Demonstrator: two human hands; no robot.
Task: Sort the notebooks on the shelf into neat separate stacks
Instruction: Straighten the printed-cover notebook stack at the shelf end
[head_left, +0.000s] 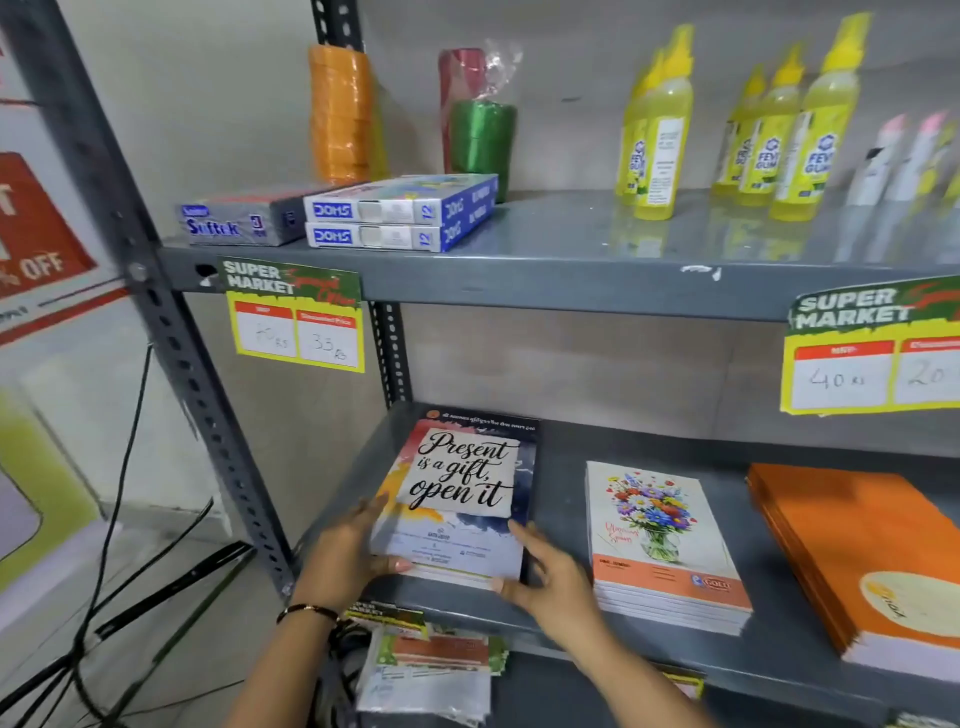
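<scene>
Shelf unit (571, 280): grey metal, two levels in view; the notebooks are kept on the lower level (566, 467).
Progress: three separate stacks are seen side by side, well apart, so the sorting is judged nearly done; only the squaring of the left stack appears to be left.
Orange stack (862, 551): at the right, partly cut off by the frame edge; its count cannot be told.
Floral stack (660, 535): in the middle, edges aligned, several notebooks deep.
"Present is a gift" stack (457, 499): at the left, a few notebooks; a darker cover shows behind the top one.
Left hand (348, 551): pressed flat against the stack's left edge, thumb at the front.
Right hand (545, 571): fingers spread, laid against the stack's front right corner.
</scene>
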